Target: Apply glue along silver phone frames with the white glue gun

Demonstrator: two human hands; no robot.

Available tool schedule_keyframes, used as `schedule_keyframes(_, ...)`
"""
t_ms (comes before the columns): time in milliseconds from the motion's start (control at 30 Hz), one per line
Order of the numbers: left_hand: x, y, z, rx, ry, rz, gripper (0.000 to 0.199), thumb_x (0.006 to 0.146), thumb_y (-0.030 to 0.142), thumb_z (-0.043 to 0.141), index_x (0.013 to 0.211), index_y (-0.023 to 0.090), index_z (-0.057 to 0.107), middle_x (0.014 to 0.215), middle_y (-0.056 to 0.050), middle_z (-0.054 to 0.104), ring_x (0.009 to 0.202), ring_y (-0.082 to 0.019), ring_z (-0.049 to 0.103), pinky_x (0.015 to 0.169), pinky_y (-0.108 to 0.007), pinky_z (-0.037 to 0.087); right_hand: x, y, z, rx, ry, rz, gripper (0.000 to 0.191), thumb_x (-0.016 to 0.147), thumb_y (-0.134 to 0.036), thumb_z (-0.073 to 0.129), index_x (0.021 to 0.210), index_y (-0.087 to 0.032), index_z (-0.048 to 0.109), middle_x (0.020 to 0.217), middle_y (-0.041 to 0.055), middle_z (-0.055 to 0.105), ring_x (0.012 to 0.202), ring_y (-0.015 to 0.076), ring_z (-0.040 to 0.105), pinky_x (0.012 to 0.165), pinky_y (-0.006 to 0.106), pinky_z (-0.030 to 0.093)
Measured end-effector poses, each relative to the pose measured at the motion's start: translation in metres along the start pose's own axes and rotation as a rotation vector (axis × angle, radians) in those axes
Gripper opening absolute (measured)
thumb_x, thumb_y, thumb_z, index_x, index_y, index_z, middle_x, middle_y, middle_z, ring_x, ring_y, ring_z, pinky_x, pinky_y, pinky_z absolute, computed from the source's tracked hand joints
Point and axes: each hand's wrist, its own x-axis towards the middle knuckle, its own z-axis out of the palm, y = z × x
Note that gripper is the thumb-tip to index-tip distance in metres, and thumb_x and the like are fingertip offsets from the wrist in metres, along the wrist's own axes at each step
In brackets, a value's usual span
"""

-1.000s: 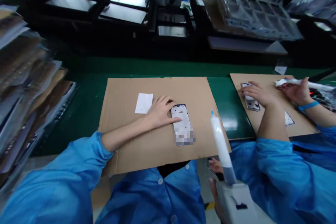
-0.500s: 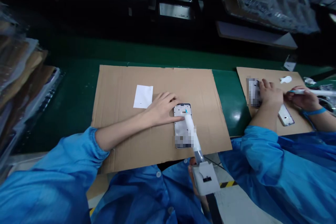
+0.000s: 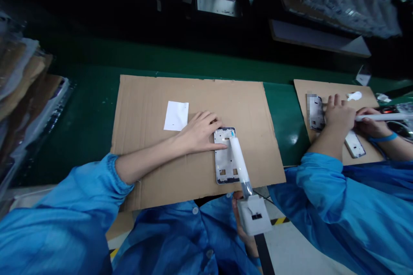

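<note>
A phone frame, grey-white with dark edges and small cutouts, lies flat on a brown cardboard sheet. My left hand steadies it, with the thumb across its face and the fingers at its upper left edge. My right hand is closed on a white tube-shaped dispenser with a boxy rear end, which hides most of that hand. The dispenser's small blue tip is at the upper part of the frame; whether it touches cannot be told.
White paper lies left of my hand. Bagged, stacked sheets stand at the left. At the right, a co-worker's hands work over another cardboard sheet with phone frames. Plastic trays sit on the dark shelf behind.
The dispenser's tip has shifted slightly up and right over the phone frame. My left hand keeps its place. The co-worker's white tool has moved a little.
</note>
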Motion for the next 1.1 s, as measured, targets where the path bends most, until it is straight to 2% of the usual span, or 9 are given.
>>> schedule_keyframes(100,0.000,0.000,0.000,0.003,-0.007,0.000,0.066,0.104,0.080,0.070,0.132,0.021,0.074,0.128,-0.012,0.072,0.120,-0.032,0.062,0.112,-0.047,0.048,-0.010,-0.007,-0.013,0.028,-0.031,0.032,0.081,0.114,-0.028,-0.002,0.184,-0.010,0.034,0.190,0.0175,0.027,0.161,0.0370,0.043,0.116,0.064,0.057)
schedule_keyframes(167,0.000,0.000,0.000,0.006,-0.011,-0.005,0.066,0.103,0.081,0.070,0.132,0.021,0.074,0.128,-0.012,0.072,0.120,-0.032,0.062,0.112,-0.047,0.048,-0.016,-0.010,-0.020,0.043,-0.069,0.014,0.084,0.114,-0.030,-0.006,0.184,-0.009,0.036,0.189,0.0168,0.028,0.162,0.0357,0.041,0.117,0.066,0.057)
schedule_keyframes(300,0.000,0.000,0.000,0.006,-0.028,-0.020,0.068,0.102,0.081,0.071,0.133,0.021,0.074,0.130,-0.012,0.071,0.121,-0.032,0.062,0.113,-0.048,0.048,-0.021,-0.012,-0.028,0.026,-0.084,0.013,0.085,0.114,-0.032,-0.007,0.184,-0.011,0.035,0.191,0.0134,0.024,0.166,0.0339,0.037,0.119,0.067,0.056)
schedule_keyframes(533,0.000,0.001,0.000,0.016,-0.013,-0.006,0.067,0.104,0.081,0.070,0.133,0.020,0.073,0.130,-0.012,0.070,0.121,-0.033,0.062,0.113,-0.048,0.048,-0.018,-0.009,-0.023,0.045,-0.064,0.019,0.084,0.115,-0.034,-0.006,0.183,-0.016,0.039,0.188,0.0158,0.031,0.164,0.0332,0.041,0.119,0.066,0.056)
schedule_keyframes(700,0.000,0.001,-0.001,0.029,-0.012,-0.005,0.067,0.104,0.080,0.071,0.133,0.021,0.073,0.130,-0.012,0.070,0.120,-0.032,0.061,0.114,-0.047,0.048,-0.013,-0.007,-0.017,0.014,-0.094,0.014,0.086,0.114,-0.034,-0.008,0.185,-0.015,0.037,0.192,0.0121,0.023,0.167,0.0328,0.037,0.119,0.065,0.055)
schedule_keyframes(933,0.000,0.003,-0.002,0.014,-0.026,-0.016,0.065,0.103,0.077,0.073,0.134,0.021,0.073,0.131,-0.012,0.070,0.123,-0.032,0.061,0.116,-0.048,0.047,-0.009,-0.003,-0.015,-0.027,-0.134,-0.020,0.084,0.113,-0.028,-0.005,0.186,-0.018,0.034,0.192,0.0134,0.021,0.167,0.0324,0.035,0.117,0.062,0.055)
schedule_keyframes(1100,0.001,0.002,-0.001,0.008,-0.024,-0.014,0.064,0.102,0.078,0.073,0.133,0.022,0.073,0.131,-0.012,0.070,0.123,-0.033,0.061,0.116,-0.049,0.047,-0.009,-0.002,-0.013,-0.008,-0.125,-0.024,0.082,0.112,-0.027,-0.002,0.187,-0.018,0.032,0.191,0.0165,0.023,0.166,0.0336,0.034,0.116,0.064,0.056)
